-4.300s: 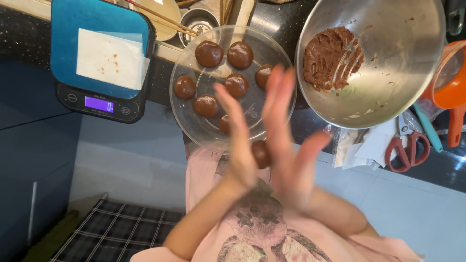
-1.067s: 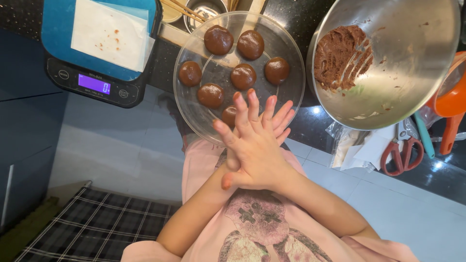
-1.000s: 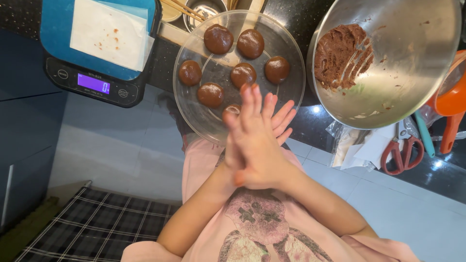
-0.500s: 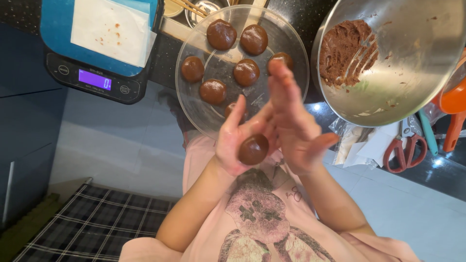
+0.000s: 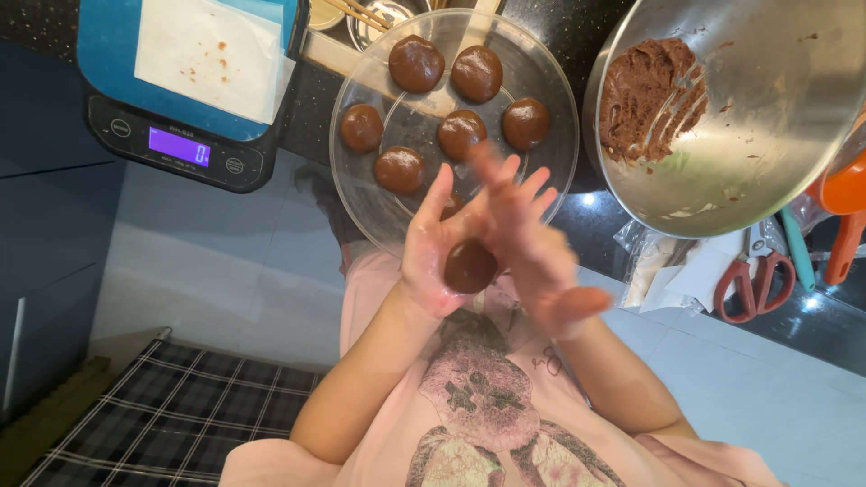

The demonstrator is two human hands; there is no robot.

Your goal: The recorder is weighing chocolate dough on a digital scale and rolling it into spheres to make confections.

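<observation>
On a dark glossy counter across the top of the frame, a clear glass plate (image 5: 550, 171) of brown balls is noted, while at centre a chocolate dough ball (image 5: 470, 265) is cradled in the open left hand (image 5: 440, 243), fingers loosely spread, the blurred right hand (image 5: 532, 243) just beside it, fingers spread.

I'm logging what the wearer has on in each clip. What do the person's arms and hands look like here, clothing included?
Both arms are bare up past the elbow, with no gloves, rings, watch or bracelets visible on the left hand or the right hand. The fingers are bare too. The person wears a pale pink short-sleeved T-shirt with a faded brownish animal print on the chest.
</observation>
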